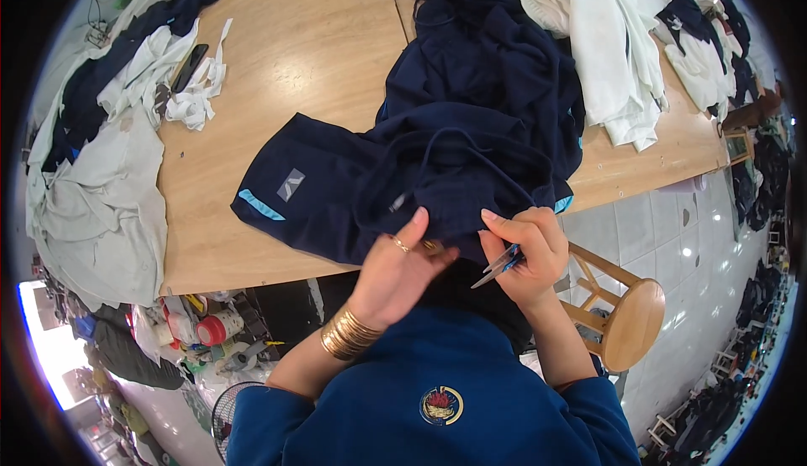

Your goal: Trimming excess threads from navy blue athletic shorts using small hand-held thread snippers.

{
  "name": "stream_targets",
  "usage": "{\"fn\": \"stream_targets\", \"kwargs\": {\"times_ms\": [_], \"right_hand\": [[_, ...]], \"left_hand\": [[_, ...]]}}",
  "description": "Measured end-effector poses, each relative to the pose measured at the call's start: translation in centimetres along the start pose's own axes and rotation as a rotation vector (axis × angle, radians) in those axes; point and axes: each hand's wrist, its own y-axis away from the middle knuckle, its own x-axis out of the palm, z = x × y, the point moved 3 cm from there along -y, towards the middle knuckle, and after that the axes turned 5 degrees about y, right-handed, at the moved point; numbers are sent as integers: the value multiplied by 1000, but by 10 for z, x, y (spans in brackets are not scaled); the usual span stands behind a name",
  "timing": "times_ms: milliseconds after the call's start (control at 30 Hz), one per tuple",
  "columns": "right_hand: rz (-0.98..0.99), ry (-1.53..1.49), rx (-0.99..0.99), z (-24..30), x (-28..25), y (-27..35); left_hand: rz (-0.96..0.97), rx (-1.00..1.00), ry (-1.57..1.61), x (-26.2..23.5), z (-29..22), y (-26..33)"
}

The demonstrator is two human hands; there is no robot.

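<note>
A navy garment (471,71) with a drawstring lies bunched across the table, its gathered waistband near me at the front edge. One flap at the left bears a grey patch and a light blue trim. My right hand (531,252) is closed around small scissors (499,266) with blue on the handles, blades pointing down to the left. Its thumb and forefinger meet at the waistband's edge. At the left of that edge is my left hand (395,273), thumb apart from its slightly blurred fingers. That thumb touches the navy cloth.
On the wooden table (286,54), white garments (618,46) are heaped at the right. Pale cloth (118,205), white scraps (197,100) and a dark phone-like object (189,67) lie at the left. A wooden stool (632,325) stands right of me. Assorted items crowd beneath the table's left side.
</note>
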Motion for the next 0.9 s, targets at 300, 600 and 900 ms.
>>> {"fn": "stream_targets", "kwargs": {"times_ms": [300,600,900], "right_hand": [[210,-271,207,-2,-9,-2],[163,-315,32,5,-3,0],[76,-659,526,-26,-22,0]], "left_hand": [[-18,275,-343,13,-23,9],[1,141,-329,9,-19,7],[12,187,-272,9,-22,9]]}}
